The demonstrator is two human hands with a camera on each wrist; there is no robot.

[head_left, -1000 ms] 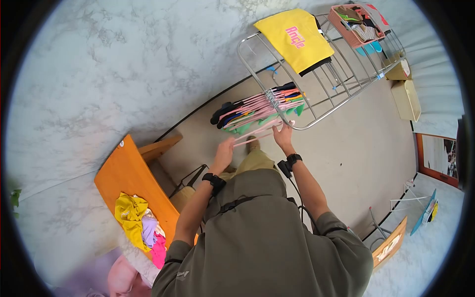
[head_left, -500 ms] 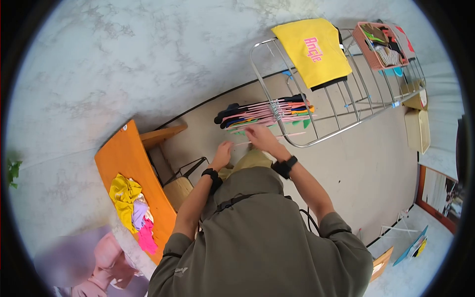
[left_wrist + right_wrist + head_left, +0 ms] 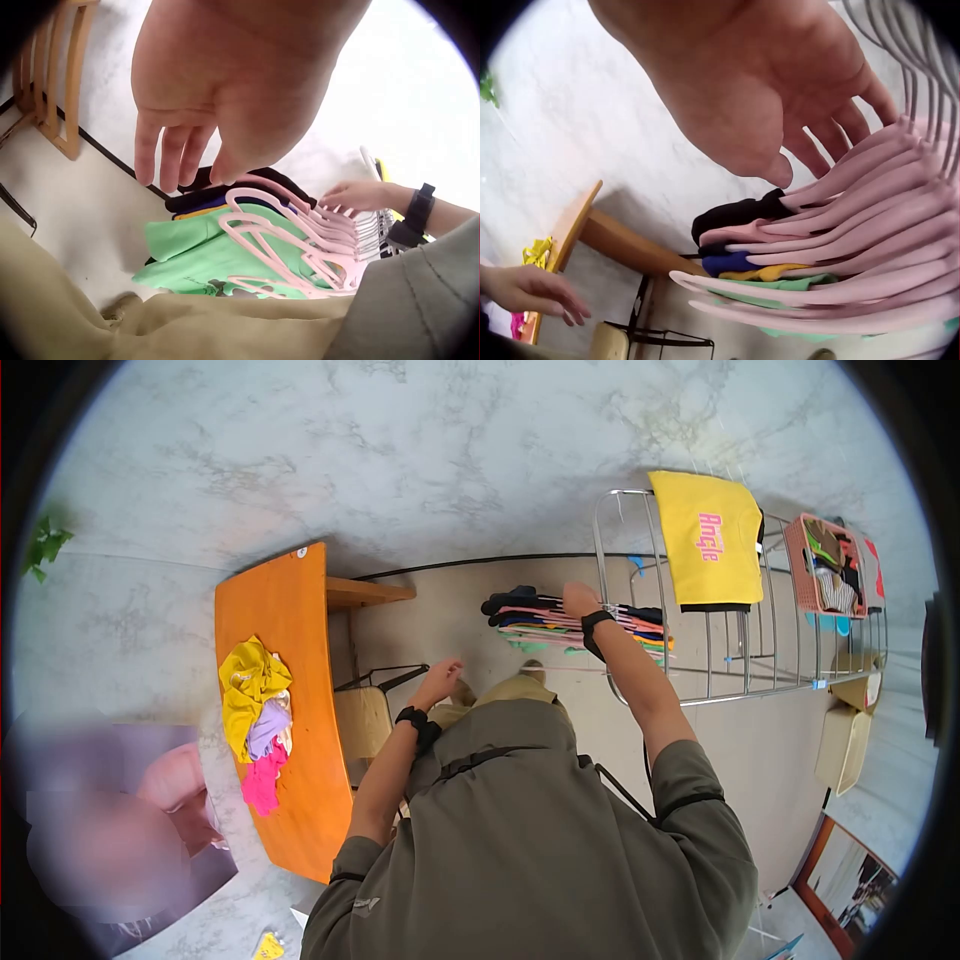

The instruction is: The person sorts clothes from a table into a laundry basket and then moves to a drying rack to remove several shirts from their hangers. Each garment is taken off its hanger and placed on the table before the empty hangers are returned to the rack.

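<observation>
A row of pink hangers [image 3: 870, 217] hangs by metal hooks from the rail end, several carrying garments. Among these are a black garment [image 3: 735, 217], a blue one [image 3: 731, 262] and a green shirt [image 3: 195, 244]. Two bare hangers [image 3: 262, 244] show in front of the green shirt in the left wrist view. My right hand [image 3: 580, 600] is at the row's far side, its fingers loosely spread and reaching down at the rearmost hangers. Nothing is in my left hand [image 3: 440, 680]; its fingers hang loosely in front of my body, apart from the hangers.
The metal drying rack [image 3: 720, 700] extends right, bearing a yellow shirt [image 3: 705, 545] and a pink basket [image 3: 805, 565] of clothes. An orange table [image 3: 290, 710] at left holds crumpled clothes [image 3: 255, 680]. A chair [image 3: 365, 720] stands beside it.
Both hands held a pink hanger earlier; now neither does. My right hand has moved over to the row's far side, my left stays near my body. The head view has turned left.
</observation>
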